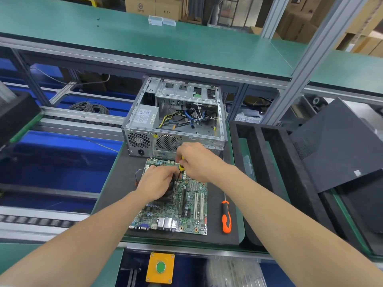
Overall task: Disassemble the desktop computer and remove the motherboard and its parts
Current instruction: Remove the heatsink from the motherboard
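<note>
Two hands were over the motherboard, which lay flat on the black mat just in front of the open case. The left hand sat on the cooler, fingers curled round its top. The right hand had its fingers clamped on the yellow screwdriver, held upright beside the cooler; tip hidden. The orange screwdriver lay on the mat right of the motherboard, apart from it. PSU and loose cables sat inside the case.
</note>
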A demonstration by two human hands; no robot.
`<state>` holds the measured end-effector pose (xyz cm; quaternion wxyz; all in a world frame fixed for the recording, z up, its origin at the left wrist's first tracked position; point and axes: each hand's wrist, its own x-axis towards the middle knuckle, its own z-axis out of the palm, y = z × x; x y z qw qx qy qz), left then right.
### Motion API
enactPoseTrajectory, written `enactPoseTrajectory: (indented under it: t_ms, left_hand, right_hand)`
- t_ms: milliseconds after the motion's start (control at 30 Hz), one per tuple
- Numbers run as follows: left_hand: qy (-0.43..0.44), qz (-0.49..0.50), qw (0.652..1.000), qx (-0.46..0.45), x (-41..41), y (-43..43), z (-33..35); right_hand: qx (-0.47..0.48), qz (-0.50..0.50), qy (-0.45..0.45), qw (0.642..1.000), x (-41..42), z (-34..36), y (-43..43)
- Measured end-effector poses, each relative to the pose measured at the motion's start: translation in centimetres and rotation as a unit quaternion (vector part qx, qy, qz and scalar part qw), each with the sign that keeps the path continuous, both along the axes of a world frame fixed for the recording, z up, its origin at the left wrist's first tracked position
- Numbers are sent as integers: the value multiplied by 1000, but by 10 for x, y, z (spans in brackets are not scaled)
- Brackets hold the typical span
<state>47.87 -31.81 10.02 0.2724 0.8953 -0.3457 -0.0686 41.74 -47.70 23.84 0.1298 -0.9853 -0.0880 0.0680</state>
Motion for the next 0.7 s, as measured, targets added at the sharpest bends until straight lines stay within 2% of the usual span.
enactPoseTrajectory:
  t_ms: [100, 233, 400, 467, 567, 633, 700]
  left_hand:
    - [76, -20, 990, -114, 0, 7, 2]
    - [54, -55, 991, -106, 3, 4, 5]
    - [44, -27, 992, -113, 2, -2, -2]
    - [42, -25, 993, -104, 1, -3, -4]
    - [42, -46, 995, -81, 3, -4, -5]
    - [34, -57, 995, -77, 5, -3, -4]
    - [30, -70, 994, -84, 5, -1, -4]
  right_hand:
    - [-38, 16, 39, 998, 6, 8, 3]
    - [-79, -11, 89, 993, 12, 18, 8]
    - [-106, -76, 156, 979, 31, 25, 23]
    - [-144, -103, 220, 959, 40, 29, 29]
    - [-203, -89, 317, 922, 52, 25, 36]
    - [-183, -103, 374, 903, 55, 20, 37]
    - [-184, -105, 380, 901, 55, 20, 33]
